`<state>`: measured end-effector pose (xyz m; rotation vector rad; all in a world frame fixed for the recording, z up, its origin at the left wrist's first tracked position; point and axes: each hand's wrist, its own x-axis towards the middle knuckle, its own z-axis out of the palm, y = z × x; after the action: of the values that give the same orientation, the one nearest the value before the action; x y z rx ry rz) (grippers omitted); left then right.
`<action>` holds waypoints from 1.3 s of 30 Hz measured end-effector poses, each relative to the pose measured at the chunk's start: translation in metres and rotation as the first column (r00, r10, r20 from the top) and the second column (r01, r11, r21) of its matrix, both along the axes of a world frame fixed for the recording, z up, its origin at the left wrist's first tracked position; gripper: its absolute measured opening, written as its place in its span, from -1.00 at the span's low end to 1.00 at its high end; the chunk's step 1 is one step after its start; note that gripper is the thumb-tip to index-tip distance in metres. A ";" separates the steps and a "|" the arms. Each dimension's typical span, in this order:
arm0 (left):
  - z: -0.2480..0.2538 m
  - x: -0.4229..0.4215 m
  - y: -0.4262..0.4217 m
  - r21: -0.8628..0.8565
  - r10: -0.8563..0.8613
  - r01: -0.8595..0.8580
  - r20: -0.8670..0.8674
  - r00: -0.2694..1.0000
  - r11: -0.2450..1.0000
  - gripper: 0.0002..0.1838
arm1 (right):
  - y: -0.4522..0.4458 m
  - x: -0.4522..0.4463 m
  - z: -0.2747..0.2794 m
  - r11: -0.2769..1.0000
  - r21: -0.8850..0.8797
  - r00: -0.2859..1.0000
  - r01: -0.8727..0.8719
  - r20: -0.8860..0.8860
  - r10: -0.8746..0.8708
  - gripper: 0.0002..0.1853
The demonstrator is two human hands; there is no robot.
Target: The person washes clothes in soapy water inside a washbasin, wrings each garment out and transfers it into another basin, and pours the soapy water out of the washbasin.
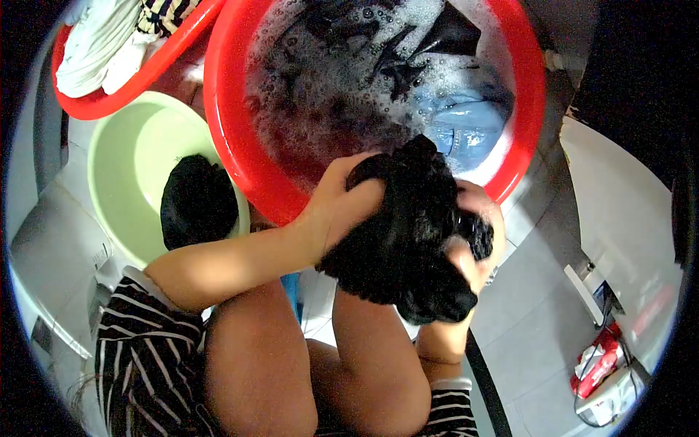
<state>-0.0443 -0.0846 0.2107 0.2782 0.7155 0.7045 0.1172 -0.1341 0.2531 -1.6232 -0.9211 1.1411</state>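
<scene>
A bunched black cloth (408,226) is held up between my two hands, above the near edge of a big red basin (227,146). My left hand (349,200) grips its left side, thumb and fingers closed on the fabric. On the right side, my right hand (477,233) is wrapped round a fold of it, slightly blurred. Inside the red basin, dark cloth (451,33) and a light blue garment (466,127) lie in foamy water. Another black cloth (198,202) rests in a pale green basin (124,175) at the left.
A second red basin (91,108) with white clothes (95,47) and a striped cloth (166,16) stands at the upper left. A white panel (626,197) and a red packet (597,360) with a cable are at the right, over grey floor tiles (524,328).
</scene>
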 end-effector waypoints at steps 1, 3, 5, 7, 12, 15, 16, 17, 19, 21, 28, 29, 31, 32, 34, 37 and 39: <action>0.000 0.001 -0.007 -0.002 0.045 -0.045 0.062 0.997 0.999 -0.72 | 0.002 -0.001 0.008 0.997 0.042 0.997 -0.057 0.050 0.055 -0.57; 0.000 0.003 -0.021 -0.015 0.129 -0.129 0.189 0.973 0.992 -0.73 | 0.004 0.002 0.015 0.965 0.144 0.967 -0.220 0.164 0.196 -0.60; -0.011 0.004 -0.028 -0.273 0.137 -0.023 0.409 0.902 0.962 -0.70 | 0.014 -0.001 0.031 0.923 0.099 0.890 -0.372 0.321 0.324 -0.65; -0.012 0.003 -0.028 -0.425 0.173 0.085 0.532 0.829 0.901 -0.66 | 0.022 -0.003 0.043 0.886 0.052 0.838 -0.461 0.355 0.415 -0.66; -0.011 0.013 -0.035 -0.514 0.260 0.186 0.674 0.691 0.837 -0.57 | 0.027 -0.003 0.050 0.808 -0.059 0.735 -0.586 0.380 0.561 -0.64; -0.008 0.009 -0.038 -0.455 0.044 0.218 0.498 0.866 0.863 -0.58 | 0.027 -0.003 0.050 0.777 -0.075 0.697 -0.626 0.394 0.599 -0.65; -0.012 0.010 -0.040 -0.418 -0.001 0.211 0.447 0.894 0.884 -0.59 | 0.026 -0.003 0.049 0.776 -0.078 0.701 -0.626 0.379 0.604 -0.65; -0.015 0.011 -0.042 -0.381 -0.047 0.208 0.392 0.919 0.901 -0.60 | 0.025 -0.003 0.048 0.775 -0.083 0.705 -0.626 0.364 0.608 -0.66; -0.022 0.012 -0.041 -0.266 -0.115 0.214 0.343 0.932 0.940 -0.61 | 0.022 -0.003 0.046 0.779 -0.074 0.708 -0.622 0.372 0.601 -0.66; -0.014 -0.001 -0.035 0.015 -0.289 0.289 0.099 0.952 0.957 -0.62 | 0.021 -0.003 0.044 0.786 -0.068 0.719 -0.614 0.362 0.593 -0.67; -0.019 -0.004 -0.040 -0.141 -0.148 0.182 0.225 0.963 0.973 -0.58 | 0.021 -0.003 0.030 0.819 -0.068 0.778 -0.569 0.277 0.563 -0.67; -0.020 -0.005 -0.041 -0.203 -0.104 0.153 0.234 0.967 0.967 -0.58 | 0.019 -0.002 0.026 0.829 -0.066 0.794 -0.556 0.254 0.553 -0.66; -0.021 -0.006 -0.041 -0.367 -0.026 0.092 0.181 0.983 0.926 -0.56 | 0.015 0.001 0.012 0.854 -0.145 0.817 -0.499 0.250 0.520 -0.63; -0.023 -0.006 -0.040 -0.462 0.019 0.057 0.158 0.987 0.885 -0.55 | 0.015 -0.001 0.005 0.878 -0.193 0.846 -0.438 0.242 0.475 -0.62; -0.040 0.000 -0.033 -0.689 0.117 0.009 0.136 0.984 0.724 -0.52 | 0.015 -0.006 -0.012 0.914 -0.236 0.910 -0.331 0.178 0.375 -0.63; -0.035 -0.015 -0.025 -0.620 0.210 -0.002 0.263 0.942 0.785 -0.50 | 0.013 -0.023 -0.017 0.938 -0.301 0.952 -0.172 0.195 0.237 -0.73; 0.011 -0.036 -0.016 -0.384 0.052 -0.064 -0.041 0.998 0.921 -0.51 | 0.015 -0.034 -0.006 0.945 -0.252 0.940 -0.208 0.215 0.265 -0.70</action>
<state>-0.0808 -0.1005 0.2218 -0.0943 0.8768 0.6011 0.0835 -0.1188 0.2468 -1.9098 -1.2114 1.2643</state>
